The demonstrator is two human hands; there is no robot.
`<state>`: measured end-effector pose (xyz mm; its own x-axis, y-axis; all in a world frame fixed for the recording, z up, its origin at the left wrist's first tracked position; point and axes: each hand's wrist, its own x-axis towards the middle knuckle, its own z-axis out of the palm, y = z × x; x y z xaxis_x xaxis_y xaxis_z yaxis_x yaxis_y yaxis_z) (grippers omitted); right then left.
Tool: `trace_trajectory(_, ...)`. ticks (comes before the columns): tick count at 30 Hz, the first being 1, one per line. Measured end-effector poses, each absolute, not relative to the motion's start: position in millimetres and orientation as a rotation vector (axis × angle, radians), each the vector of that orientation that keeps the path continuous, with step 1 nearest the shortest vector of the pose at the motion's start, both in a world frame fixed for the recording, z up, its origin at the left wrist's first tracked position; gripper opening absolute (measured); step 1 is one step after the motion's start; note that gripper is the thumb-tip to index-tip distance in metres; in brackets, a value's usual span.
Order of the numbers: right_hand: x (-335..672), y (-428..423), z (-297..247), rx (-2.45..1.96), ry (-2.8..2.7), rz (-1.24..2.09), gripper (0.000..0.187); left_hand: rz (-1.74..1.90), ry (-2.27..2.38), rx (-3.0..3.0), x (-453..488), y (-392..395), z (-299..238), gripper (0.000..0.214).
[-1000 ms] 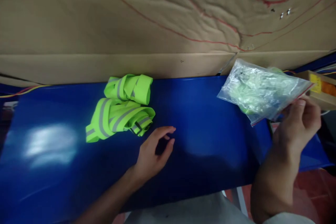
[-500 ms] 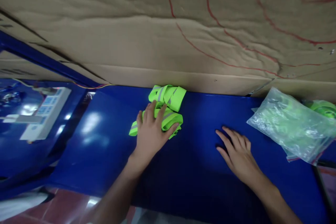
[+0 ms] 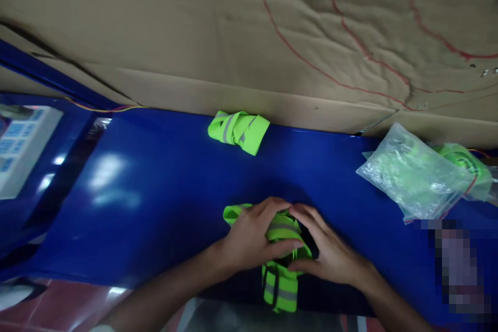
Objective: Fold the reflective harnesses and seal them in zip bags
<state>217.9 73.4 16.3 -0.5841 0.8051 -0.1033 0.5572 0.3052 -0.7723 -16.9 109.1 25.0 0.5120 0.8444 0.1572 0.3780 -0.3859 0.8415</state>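
Note:
Near the front edge of the blue table, a neon yellow-green reflective strap point(image 3: 282, 286) with grey stripes and a black piece lies in a loose coil. My left hand point(image 3: 252, 236) grips the coil from the left, thumb across it and fingers curled over its far side. From the right, my right hand point(image 3: 330, 249) closes on the same coil, its fingertips meeting those of my left hand at the top. A second folded reflective strap point(image 3: 239, 131) rests farther back by the cardboard, touched by neither hand.
Clear plastic bags point(image 3: 416, 176) with green material inside lie on the right of the blue table point(image 3: 167, 166). A cardboard panel point(image 3: 194, 46) with red curved lines rises along the back. On the left is a white box with blue labels point(image 3: 27, 145).
My left hand has brought the nearer strap toward me and to the right, away from the other strap. My right hand has come in from the right and taken hold of it too.

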Motion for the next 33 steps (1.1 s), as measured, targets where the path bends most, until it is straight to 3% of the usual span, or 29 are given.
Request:
trace_trajectory(2,218,75,18,-1.208,-2.198,1.183,0.074,0.798,0.996,1.933,-20,115,24,0.045)
trace_trajectory(4,222,78,18,-1.214,-2.097,1.205,0.053,0.833,0.969,1.995,-23,121,23,0.05)
trace_trajectory(7,230,82,17,-1.331,-1.853,1.262,0.039,0.835,0.928,2.348,-26,124,23,0.074)
trace_trajectory(10,239,87,15,-1.49,-1.492,1.358,0.027,0.768,0.925,2.629,-25,123,21,0.074)
trace_trajectory(16,247,93,10,-1.516,-1.125,1.648,0.032,0.827,1.141,2.557,-23,126,13,0.045)
trace_trajectory(19,244,93,9,-1.582,-1.181,1.457,0.035,1.081,1.298,2.573,-25,122,13,0.033)
trace_trajectory(23,242,90,17,-1.567,-1.352,1.023,0.037,1.007,0.769,2.653,-23,112,17,0.023)
trace_trajectory(26,246,85,30,-1.461,-1.495,0.914,0.027,0.648,0.61,2.591,-18,111,15,0.051)
trace_trajectory(29,250,81,40,-1.323,-1.719,1.032,0.023,0.46,0.583,2.54,-14,114,11,0.078)
trace_trajectory(33,251,81,39,-1.23,-2.114,1.069,0.018,0.404,0.551,2.462,-15,118,11,0.064)
